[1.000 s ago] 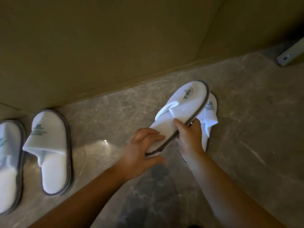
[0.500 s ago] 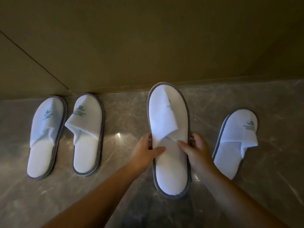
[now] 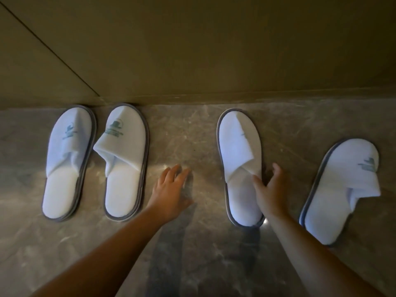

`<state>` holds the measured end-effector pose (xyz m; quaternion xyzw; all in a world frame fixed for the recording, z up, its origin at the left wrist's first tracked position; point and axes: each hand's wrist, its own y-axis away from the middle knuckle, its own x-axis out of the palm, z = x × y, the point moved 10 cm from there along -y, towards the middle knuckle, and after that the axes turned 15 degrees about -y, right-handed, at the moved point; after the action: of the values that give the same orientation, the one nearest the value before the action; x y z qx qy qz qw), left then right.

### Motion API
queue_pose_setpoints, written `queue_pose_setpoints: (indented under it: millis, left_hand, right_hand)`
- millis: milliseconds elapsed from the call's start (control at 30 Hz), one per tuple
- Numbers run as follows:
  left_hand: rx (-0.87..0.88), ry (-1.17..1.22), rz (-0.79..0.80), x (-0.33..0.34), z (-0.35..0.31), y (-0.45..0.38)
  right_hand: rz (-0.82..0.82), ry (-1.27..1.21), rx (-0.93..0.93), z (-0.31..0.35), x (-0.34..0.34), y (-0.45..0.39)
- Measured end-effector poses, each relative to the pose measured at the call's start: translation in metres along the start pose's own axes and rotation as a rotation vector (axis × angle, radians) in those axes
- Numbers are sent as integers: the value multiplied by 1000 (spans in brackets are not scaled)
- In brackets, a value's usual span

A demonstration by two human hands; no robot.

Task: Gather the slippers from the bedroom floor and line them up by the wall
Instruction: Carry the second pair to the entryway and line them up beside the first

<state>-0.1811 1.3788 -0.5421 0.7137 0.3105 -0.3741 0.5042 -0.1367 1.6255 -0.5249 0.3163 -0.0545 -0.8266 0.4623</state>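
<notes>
Shiny stone floor (image 3: 192,133) by brown wall (image 3: 214,61). Left hand (image 3: 170,190) open, empty. Right hand (image 3: 269,189) spread, loose on third slipper (image 3: 239,151). Fourth slipper (image 3: 342,189) crooked, far back. Could skid, bump neighbour if shoved hard.

Your left hand (image 3: 171,189) hovers open over the bare marble floor (image 3: 192,136), fingers spread, between the second and third slippers and touching neither. Your right hand (image 3: 269,189) rests against the right edge of the third slipper (image 3: 240,155), thumb on its folded upper, fingers loosely curved along the side rather than closed around it. That slipper lies flat, toe pointing to the wall (image 3: 192,50) but short of it. To the left, the first slipper (image 3: 66,159) and second slipper (image 3: 126,155) lie side by side, toes against the wall. The fourth slipper (image 3: 342,189) lies tilted at the right, well back from the wall.
</notes>
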Motion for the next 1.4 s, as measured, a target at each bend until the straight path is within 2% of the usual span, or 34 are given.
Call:
queue_pose_setpoints:
  millis: [100,200,300,500,633,900,1000,1133,1200,1300,1400]
  left_hand:
    - [26,-73,27,10,-4,1]
    - [74,-115,29,15,-15,2]
    - [120,-160,29,17,-31,1]
    - [189,-232,47,23,-62,-8]
    - [211,-295,99,34,-72,-13]
    - [201,-308,68,33,-73,-13]
    - [204,-319,63,34,-72,-13]
    - [197,-331,58,34,-71,-14]
    - [191,-330,43,32,-71,-14]
    - [183,-309,35,30,-74,-14]
    - [165,-301,46,29,-76,-14]
  right_hand:
    - [21,230,-102,4,5,22]
    - [125,390,-80,-10,32,45]
    - [140,493,-63,-18,45,51]
    - [27,422,-78,-25,-5,30]
    - [-65,480,-51,-35,-44,9]
    - [-21,487,-111,-30,-40,-9]
    - [-136,446,-154,-23,-63,-3]
    - [-285,468,63,-59,-105,16]
    - [-339,367,162,-77,-122,26]
    - [-363,207,164,-87,-132,36]
    - [-344,206,151,-89,-135,37]
